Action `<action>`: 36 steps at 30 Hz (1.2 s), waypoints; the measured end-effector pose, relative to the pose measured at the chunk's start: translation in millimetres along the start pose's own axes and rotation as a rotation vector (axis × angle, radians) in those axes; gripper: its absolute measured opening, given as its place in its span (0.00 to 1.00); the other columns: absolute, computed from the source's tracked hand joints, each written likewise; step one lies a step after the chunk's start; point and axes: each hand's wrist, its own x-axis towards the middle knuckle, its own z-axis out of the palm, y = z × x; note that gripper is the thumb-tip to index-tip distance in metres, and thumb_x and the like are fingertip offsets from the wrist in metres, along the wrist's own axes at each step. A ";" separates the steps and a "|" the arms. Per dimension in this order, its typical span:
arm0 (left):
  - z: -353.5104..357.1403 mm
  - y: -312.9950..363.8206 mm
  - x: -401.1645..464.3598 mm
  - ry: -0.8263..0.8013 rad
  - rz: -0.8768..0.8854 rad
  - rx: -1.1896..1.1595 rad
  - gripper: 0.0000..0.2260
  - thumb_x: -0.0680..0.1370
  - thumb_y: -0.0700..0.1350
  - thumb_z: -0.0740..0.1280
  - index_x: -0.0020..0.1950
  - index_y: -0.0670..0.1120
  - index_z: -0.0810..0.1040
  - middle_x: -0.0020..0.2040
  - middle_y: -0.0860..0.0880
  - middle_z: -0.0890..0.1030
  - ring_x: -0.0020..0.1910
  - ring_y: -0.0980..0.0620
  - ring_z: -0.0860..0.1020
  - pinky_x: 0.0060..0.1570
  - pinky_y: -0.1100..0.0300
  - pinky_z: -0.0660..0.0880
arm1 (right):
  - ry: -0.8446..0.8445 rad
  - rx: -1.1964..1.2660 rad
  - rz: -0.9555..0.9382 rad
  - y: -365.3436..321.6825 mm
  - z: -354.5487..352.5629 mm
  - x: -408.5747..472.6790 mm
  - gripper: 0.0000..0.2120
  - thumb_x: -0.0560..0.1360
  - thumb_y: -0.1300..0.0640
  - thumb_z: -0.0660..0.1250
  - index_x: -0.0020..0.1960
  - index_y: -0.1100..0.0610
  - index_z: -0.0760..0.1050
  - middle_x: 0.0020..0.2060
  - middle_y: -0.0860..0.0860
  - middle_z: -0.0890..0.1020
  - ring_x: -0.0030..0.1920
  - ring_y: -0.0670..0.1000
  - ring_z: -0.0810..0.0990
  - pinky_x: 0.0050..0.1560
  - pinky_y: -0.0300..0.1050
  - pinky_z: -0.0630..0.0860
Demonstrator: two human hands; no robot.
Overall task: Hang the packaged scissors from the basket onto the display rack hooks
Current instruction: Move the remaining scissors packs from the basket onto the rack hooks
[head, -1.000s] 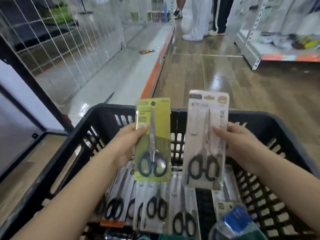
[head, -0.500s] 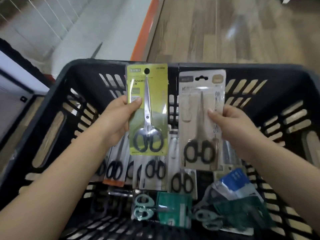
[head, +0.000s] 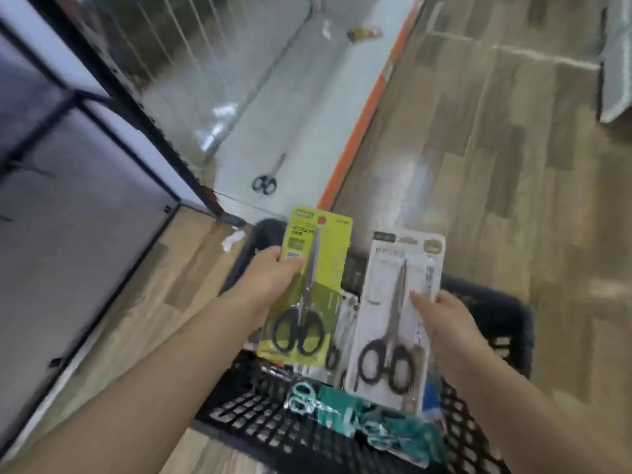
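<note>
Above a black slatted basket [head: 506,316], the left hand [head: 270,285] pinches a green-carded pack of black-handled scissors [head: 307,295] and the right hand [head: 444,326] pinches a white-carded pack [head: 393,323]. In the basket lie more packs, among them teal-handled scissors [head: 304,398] on green card.

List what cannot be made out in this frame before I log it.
- Head view, display rack hooks: none visible; motion blur smears the wire grid at upper left.
- Print on the green scissors pack and white scissors pack: blurred, mostly unreadable.
- Basket contents: largely hidden behind both packs and the left hand and right hand.
- Small item on the shelf: too blurred to identify.
</note>
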 end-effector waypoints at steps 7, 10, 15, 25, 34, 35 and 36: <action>-81.3 175.3 -143.2 0.134 0.098 -0.219 0.04 0.78 0.42 0.65 0.47 0.42 0.78 0.43 0.40 0.82 0.40 0.42 0.79 0.47 0.46 0.77 | -0.104 -0.072 -0.338 -205.7 -13.3 -169.2 0.14 0.79 0.55 0.61 0.63 0.59 0.71 0.58 0.57 0.78 0.58 0.57 0.76 0.62 0.54 0.71; -114.7 236.6 -219.9 0.210 0.173 -0.288 0.04 0.78 0.42 0.65 0.44 0.44 0.77 0.44 0.39 0.80 0.41 0.43 0.77 0.49 0.47 0.75 | -0.174 -0.120 -0.521 -280.4 -18.3 -252.7 0.08 0.79 0.57 0.62 0.44 0.59 0.73 0.35 0.53 0.76 0.35 0.50 0.73 0.37 0.42 0.69; -163.2 289.0 -348.5 0.403 0.327 -0.286 0.09 0.79 0.42 0.64 0.39 0.48 0.75 0.39 0.47 0.79 0.38 0.49 0.77 0.45 0.55 0.75 | -0.387 -0.177 -0.695 -339.6 -20.6 -367.5 0.06 0.80 0.57 0.60 0.52 0.56 0.75 0.47 0.53 0.82 0.42 0.49 0.79 0.41 0.42 0.75; -188.7 145.6 -500.3 0.725 0.159 -0.680 0.08 0.77 0.43 0.66 0.52 0.40 0.79 0.50 0.38 0.83 0.51 0.37 0.80 0.57 0.40 0.75 | -0.696 -0.434 -0.684 -246.4 16.3 -464.1 0.16 0.80 0.56 0.60 0.66 0.59 0.70 0.60 0.56 0.77 0.58 0.55 0.76 0.51 0.46 0.73; -168.8 -20.3 -555.9 0.954 -0.118 -0.989 0.06 0.77 0.42 0.66 0.49 0.41 0.79 0.47 0.39 0.83 0.49 0.38 0.81 0.56 0.40 0.75 | -0.782 -0.793 -0.521 -127.9 66.2 -493.0 0.21 0.80 0.54 0.59 0.68 0.65 0.66 0.65 0.60 0.71 0.65 0.60 0.70 0.61 0.49 0.67; -168.3 -22.0 -568.2 0.981 -0.141 -1.024 0.06 0.77 0.42 0.66 0.50 0.41 0.79 0.47 0.39 0.83 0.49 0.38 0.81 0.56 0.41 0.76 | -0.795 -0.819 -0.516 -121.4 74.4 -497.6 0.19 0.80 0.54 0.59 0.67 0.64 0.66 0.64 0.59 0.72 0.64 0.59 0.71 0.60 0.50 0.68; -169.5 -28.7 -575.7 0.995 -0.156 -1.060 0.06 0.77 0.42 0.66 0.51 0.41 0.79 0.48 0.40 0.83 0.49 0.39 0.80 0.56 0.42 0.76 | -0.817 -0.841 -0.500 -115.1 83.1 -503.0 0.17 0.80 0.54 0.59 0.65 0.62 0.68 0.60 0.58 0.74 0.61 0.59 0.73 0.58 0.50 0.69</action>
